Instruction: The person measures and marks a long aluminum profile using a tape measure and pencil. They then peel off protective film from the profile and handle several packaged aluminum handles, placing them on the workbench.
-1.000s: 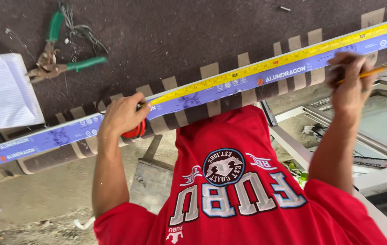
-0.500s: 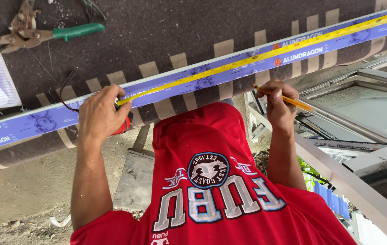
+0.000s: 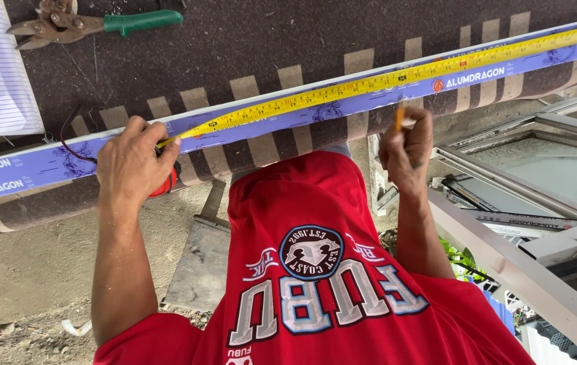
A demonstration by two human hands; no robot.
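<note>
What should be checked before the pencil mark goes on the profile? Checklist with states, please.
1. Tape case held: left hand grips the red tape measure case at the profile's near edge. Ok.
2. Yellow tape blade lies flat along the blue-filmed aluminium profile, no sag visible. Ok.
3. Far end of the blade hooked on the profile: out of frame. Cannot tell.
4. Pencil in the right hand, tip at the profile's edge beside the blade. Ok.
5. Reading under the pencil tip: too small to confirm. Cannot tell.
6. Profile resting on the dark striped mat, nothing clamping it. Cannot tell if it will stay put.
</note>
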